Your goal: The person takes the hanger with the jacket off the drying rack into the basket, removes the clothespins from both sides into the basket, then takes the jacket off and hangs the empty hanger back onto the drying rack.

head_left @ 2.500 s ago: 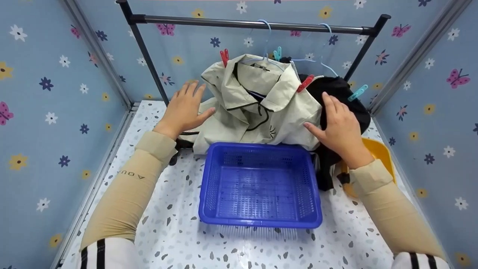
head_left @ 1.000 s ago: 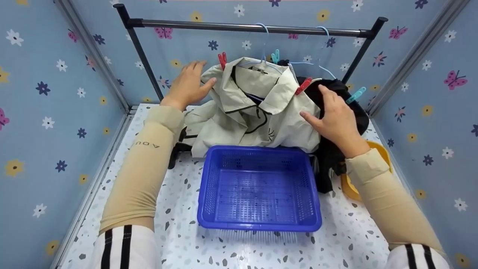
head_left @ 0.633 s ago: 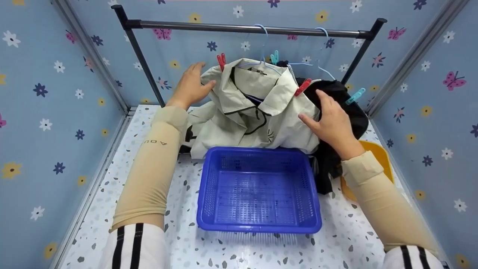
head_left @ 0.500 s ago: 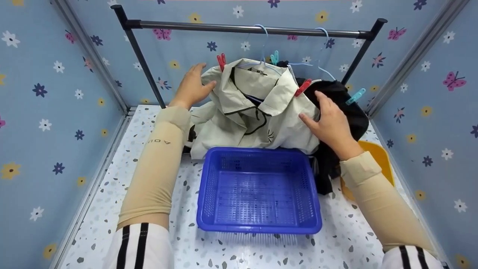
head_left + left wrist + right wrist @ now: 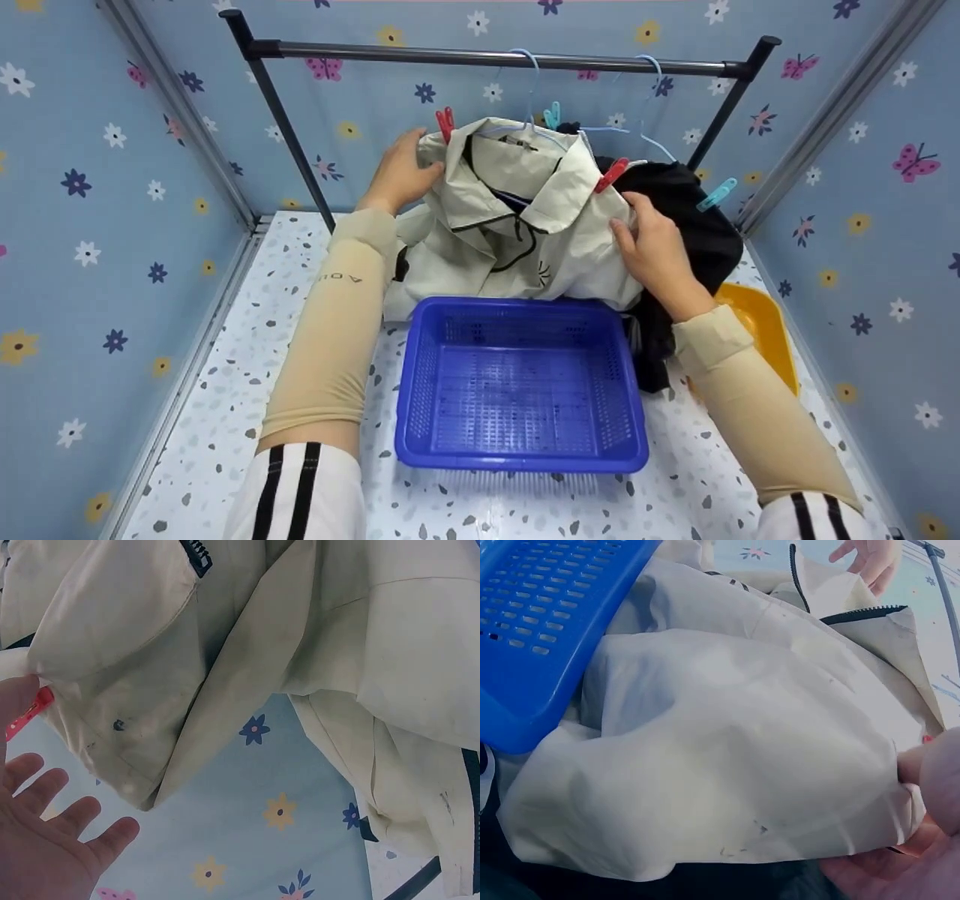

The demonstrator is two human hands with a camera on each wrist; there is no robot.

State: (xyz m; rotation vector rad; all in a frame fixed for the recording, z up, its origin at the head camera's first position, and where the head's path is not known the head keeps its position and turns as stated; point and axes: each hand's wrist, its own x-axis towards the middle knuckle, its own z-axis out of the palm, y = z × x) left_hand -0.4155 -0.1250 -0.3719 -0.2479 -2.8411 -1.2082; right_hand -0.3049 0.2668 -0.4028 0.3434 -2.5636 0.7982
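Observation:
A pale beige jacket (image 5: 480,259) with black zip and cord hangs on a light blue hanger (image 5: 535,79). Red clothespins (image 5: 445,124) sit at both its shoulders. At the jacket's left shoulder is my left hand (image 5: 401,176); the left wrist view shows its fingers spread, with the thumb close against the cloth near a red clothespin. My right hand (image 5: 660,244) pinches the opposite shoulder between thumb and fingers, seen also in the right wrist view, where the jacket (image 5: 727,757) fills the middle. Behind it hangs a black garment (image 5: 694,225) with teal clothespins (image 5: 718,194).
A dark metal rail (image 5: 420,55) spans the back and carries the hangers. In front of the jacket stands a blue perforated basket (image 5: 525,460) on the speckled white surface. A yellow container (image 5: 772,337) is at the right, partly behind my right arm. Flower-patterned walls enclose the sides.
Both hands have moved inward to the jacket's shoulders. My right hand, apart with fingers spread half a second ago, now pinches the cloth. The basket and hangers stay in place.

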